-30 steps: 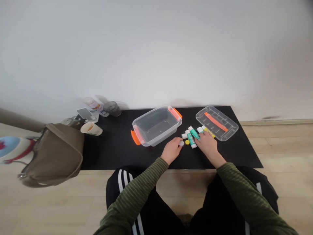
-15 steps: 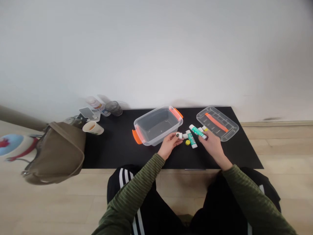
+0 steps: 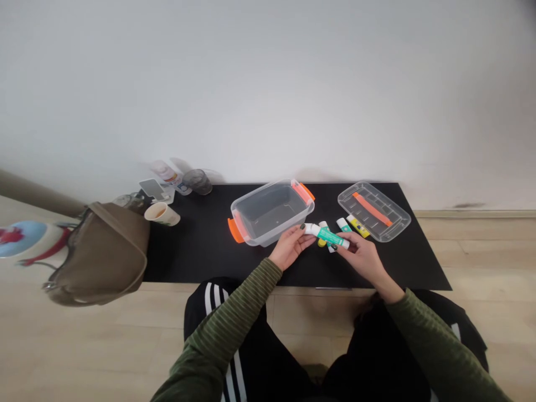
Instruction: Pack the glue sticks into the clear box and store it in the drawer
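Observation:
My right hand is closed around the lower end of a green-and-white glue stick, which tilts up towards the left. A white cap is pinched in my left hand, right at the upper end of that stick; whether it is seated cannot be seen. Behind and partly below the held stick lies a second green glue stick, mostly covered, with a round yellow cap beside it. Farther right are another green glue stick and a yellow glue stick.
Left of the glue sticks stands a clear box with orange latches. Its clear lid with an orange handle lies on the right of the black table. A paper cup, a dark glass and a brown bag are at the left.
My right hand has brought the glue stick down and left, so its upper end meets the cap in my left hand. The yellow glue stick is now uncovered.

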A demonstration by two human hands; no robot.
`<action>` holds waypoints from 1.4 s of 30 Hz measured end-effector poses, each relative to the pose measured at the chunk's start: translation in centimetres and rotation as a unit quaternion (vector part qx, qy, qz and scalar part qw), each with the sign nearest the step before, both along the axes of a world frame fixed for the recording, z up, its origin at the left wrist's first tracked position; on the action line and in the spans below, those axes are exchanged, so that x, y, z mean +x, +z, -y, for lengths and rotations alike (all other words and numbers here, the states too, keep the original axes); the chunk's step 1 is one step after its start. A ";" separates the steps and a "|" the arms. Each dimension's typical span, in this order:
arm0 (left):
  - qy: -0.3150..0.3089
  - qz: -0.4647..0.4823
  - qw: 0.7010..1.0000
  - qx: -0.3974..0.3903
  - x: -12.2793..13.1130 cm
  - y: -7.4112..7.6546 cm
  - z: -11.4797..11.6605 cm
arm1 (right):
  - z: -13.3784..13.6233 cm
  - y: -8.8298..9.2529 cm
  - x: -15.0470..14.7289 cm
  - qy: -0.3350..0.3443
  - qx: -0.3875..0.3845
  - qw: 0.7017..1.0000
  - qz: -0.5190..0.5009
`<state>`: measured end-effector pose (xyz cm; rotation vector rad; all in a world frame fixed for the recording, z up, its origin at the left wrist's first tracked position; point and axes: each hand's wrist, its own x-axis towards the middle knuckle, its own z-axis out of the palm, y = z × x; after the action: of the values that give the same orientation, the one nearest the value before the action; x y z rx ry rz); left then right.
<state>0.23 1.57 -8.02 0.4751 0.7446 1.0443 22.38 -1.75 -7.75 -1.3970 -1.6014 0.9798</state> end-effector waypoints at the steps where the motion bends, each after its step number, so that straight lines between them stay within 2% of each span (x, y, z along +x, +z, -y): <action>1: -0.003 0.002 1.000 0.002 0.0 0.1 0.0 | 0.0 0.0 0.1 -0.003 0.005 1.000 0.009; 8: -0.014 -0.020 0.999 0.021 -0.2 0.1 0.1 | 0.2 0.7 0.4 -0.012 0.028 0.998 0.063; 18: -0.021 -0.051 0.998 0.035 0.0 0.3 0.3 | 0.2 0.2 0.5 -0.009 0.032 0.998 0.058; 28: -0.031 -0.071 0.994 0.072 -0.1 0.8 0.6 | 0.6 -0.1 0.7 0.000 -0.008 1.000 -0.030; 36: -0.053 -0.096 0.990 0.088 0.0 0.4 0.7 | 0.7 -0.6 0.9 0.009 -0.060 0.995 -0.084; 39: -0.063 -0.108 0.987 0.098 0.1 0.3 0.8 | 0.7 -0.4 1.0 0.028 -0.073 0.996 -0.042; 42: -0.081 -0.126 0.983 0.105 0.4 0.2 1.1 | 0.9 0.1 0.8 0.079 -0.054 0.993 0.066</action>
<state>0.65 0.50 -7.79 0.8481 0.8073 0.9226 23.15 -2.65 -7.67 -1.4501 -1.8019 1.1007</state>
